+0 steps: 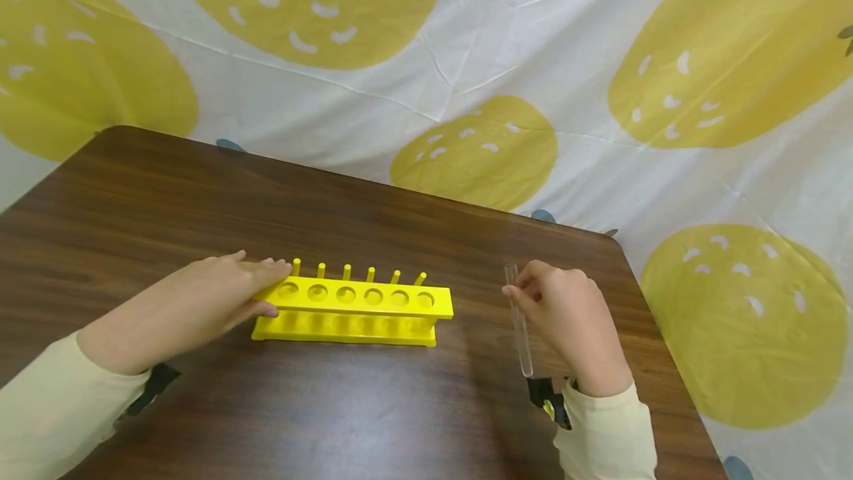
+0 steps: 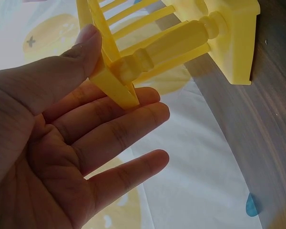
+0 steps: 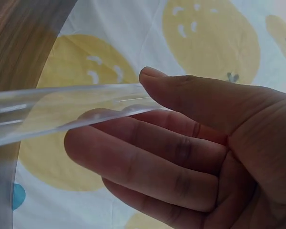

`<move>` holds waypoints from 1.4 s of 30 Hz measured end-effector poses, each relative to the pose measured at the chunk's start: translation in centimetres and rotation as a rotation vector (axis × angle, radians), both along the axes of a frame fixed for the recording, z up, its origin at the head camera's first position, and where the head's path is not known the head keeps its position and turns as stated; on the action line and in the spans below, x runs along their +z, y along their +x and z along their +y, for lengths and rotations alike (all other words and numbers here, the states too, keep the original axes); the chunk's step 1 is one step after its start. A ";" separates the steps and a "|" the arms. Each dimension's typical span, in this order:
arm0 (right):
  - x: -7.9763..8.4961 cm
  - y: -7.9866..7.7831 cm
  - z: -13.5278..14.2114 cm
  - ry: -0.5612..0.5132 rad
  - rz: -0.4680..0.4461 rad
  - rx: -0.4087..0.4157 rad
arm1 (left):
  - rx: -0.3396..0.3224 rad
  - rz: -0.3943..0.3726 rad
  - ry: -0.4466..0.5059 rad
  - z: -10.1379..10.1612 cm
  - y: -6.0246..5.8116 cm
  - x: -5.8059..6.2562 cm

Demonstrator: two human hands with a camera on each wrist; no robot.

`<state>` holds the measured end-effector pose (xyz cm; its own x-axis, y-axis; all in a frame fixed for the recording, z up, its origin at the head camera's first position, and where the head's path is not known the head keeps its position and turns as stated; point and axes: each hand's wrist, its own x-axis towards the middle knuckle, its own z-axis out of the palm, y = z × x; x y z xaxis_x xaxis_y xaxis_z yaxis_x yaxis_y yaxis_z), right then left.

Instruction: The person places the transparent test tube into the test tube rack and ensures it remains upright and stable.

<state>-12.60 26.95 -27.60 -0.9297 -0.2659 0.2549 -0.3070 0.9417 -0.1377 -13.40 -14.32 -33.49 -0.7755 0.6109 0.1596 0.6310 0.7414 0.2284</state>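
Note:
A yellow plastic test tube rack (image 1: 360, 302) stands on the table, with a row of round holes in its top bar and several pegs along the back. My left hand (image 1: 223, 291) holds the rack's left end. In the left wrist view the thumb (image 2: 88, 43) lies on the top bar, the fingers on its other side. To the right of the rack, my right hand (image 1: 566, 310) pinches a clear glass-like test tube (image 1: 521, 339) near its upper end. The tube slants slightly, its rounded end downward. In the right wrist view the tube (image 3: 52, 112) lies between thumb and fingers.
The dark wood-grain table (image 1: 220, 198) has rounded far corners. Behind it and along its right side hangs a white cloth (image 1: 573, 161) with large yellow fruit prints. Black straps with small devices (image 1: 549, 402) sit at both wrists.

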 end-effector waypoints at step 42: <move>0.1 0.4 -0.7 -0.120 0.365 0.086 | -0.016 0.027 -0.003 -0.1 0.0 -0.1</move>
<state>-12.24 26.22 -27.47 -0.7478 -0.2871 0.5986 -0.4335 0.8940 -0.1128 -13.43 -14.45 -33.59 -0.7612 0.6234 0.1789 0.6485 0.7320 0.2087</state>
